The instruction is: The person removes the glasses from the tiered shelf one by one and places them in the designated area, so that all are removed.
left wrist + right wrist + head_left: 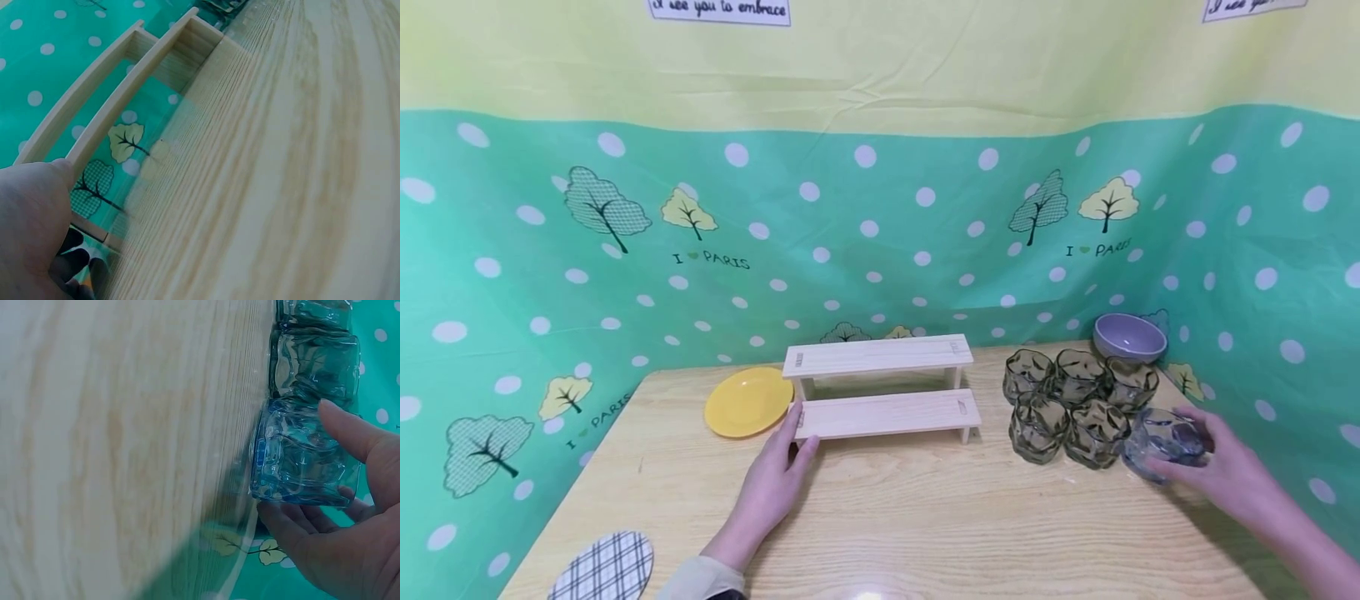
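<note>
Staged tabletop set, wooden table (925,517), printed polka-dot cloth backdrop (880,217) draped around it, tableware laid out

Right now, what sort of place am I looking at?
Probably a staged tabletop set rather than a real kitchen: a wooden table walled in by a polka-dot printed backdrop, with a two-tier wooden shelf and clustered glass cups laid out.

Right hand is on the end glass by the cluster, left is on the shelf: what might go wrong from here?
1. The right hand grips the clear glass, which touches the packed green glasses; lifting could knock them.
2. The left hand touches only one end of the wooden shelf, so it might pivot toward the yellow plate.
</note>
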A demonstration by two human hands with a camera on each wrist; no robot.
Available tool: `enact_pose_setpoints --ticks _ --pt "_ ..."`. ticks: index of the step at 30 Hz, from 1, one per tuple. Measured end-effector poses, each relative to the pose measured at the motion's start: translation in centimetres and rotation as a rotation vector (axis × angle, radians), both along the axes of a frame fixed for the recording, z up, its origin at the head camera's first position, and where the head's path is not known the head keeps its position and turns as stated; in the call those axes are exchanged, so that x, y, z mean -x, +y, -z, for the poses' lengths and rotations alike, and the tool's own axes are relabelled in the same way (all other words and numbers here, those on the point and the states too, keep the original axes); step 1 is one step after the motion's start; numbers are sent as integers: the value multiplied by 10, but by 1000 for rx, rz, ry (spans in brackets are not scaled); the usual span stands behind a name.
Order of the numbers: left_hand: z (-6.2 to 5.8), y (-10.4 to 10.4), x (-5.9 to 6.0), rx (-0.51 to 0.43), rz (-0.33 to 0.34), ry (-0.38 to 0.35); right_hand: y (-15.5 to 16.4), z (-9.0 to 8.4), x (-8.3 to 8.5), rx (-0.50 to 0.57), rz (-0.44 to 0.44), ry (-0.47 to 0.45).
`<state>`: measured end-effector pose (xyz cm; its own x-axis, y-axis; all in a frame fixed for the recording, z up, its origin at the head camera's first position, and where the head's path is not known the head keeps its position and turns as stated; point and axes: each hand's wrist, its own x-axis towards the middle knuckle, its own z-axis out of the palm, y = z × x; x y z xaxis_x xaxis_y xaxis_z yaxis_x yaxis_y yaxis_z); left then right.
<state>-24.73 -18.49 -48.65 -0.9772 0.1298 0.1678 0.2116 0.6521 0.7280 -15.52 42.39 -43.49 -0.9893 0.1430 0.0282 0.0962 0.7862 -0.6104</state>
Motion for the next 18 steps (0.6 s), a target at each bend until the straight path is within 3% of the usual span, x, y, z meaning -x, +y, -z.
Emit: enact_pose_setpoints --ticks 4,10,18 --pt "-4 0 0 5 6 1 -2 -2 0 -17 -25 38" --pt "-12 0 1 58 25 58 -13 -13 3 -98 -31 172" --pt "-21 -1 -6 271 38 223 -60 -22 11 -222 -117 366"
